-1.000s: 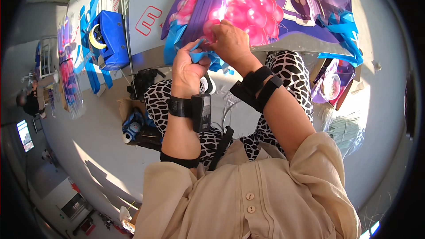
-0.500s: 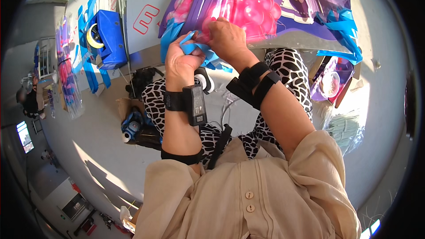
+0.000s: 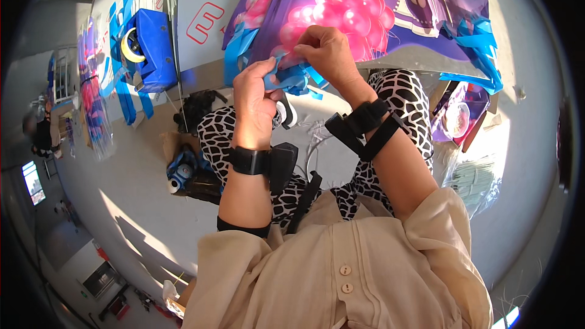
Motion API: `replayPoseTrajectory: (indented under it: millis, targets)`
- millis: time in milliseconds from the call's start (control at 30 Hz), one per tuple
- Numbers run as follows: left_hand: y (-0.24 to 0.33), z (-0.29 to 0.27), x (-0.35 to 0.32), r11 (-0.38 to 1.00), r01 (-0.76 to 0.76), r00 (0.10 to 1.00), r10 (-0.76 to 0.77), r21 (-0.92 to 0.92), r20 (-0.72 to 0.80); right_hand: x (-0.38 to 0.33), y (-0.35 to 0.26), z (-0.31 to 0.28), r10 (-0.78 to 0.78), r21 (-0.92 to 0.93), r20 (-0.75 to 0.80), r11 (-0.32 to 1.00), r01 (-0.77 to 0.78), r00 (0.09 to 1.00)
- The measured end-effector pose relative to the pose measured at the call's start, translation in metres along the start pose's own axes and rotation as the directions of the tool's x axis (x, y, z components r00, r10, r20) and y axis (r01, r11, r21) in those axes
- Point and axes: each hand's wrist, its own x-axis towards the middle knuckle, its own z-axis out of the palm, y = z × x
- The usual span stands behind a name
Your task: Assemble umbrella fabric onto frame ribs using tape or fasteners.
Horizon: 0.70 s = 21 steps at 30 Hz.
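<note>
A purple bag (image 3: pixel 341 0) printed with pink grapes and white flowers lies on the grey table edge (image 3: pixel 402 61) in front of me. Its blue strap (image 3: pixel 298 79) bunches between my hands at the near edge. My left hand (image 3: pixel 256 94) pinches the strap from the left, fingers closed on it. My right hand (image 3: pixel 326 49) grips the strap and the bag's lower edge from above. Both wrists carry black bands.
A blue tape dispenser (image 3: pixel 149 49) stands on the table at the left, beside a white sheet with a red mark (image 3: pixel 207 18). More blue straps (image 3: pixel 125 100) hang there. Another purple bag (image 3: pixel 454 116) lies at my right knee. A box with blue items (image 3: pixel 183 173) sits on the floor.
Both hands have shifted slightly down and right along the bag's edge, still working the blue strap. The left hand has turned, its fingers now pinching the strap from the side.
</note>
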Motion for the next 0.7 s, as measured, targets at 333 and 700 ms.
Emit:
replayPoseTrajectory:
  millis: [333,700]
  targets:
    - [-0.023,-0.001,-0.025,0.254,-0.433,0.777,0.591,0.865,0.215,-0.012,0.0,0.023,0.334,0.281,0.089,0.895,-0.346,0.938]
    - [0.011,-0.007,0.023,0.043,-0.261,0.751,0.637,0.965,0.175,-0.008,0.006,0.039,0.431,0.265,0.028,0.866,-0.423,0.902]
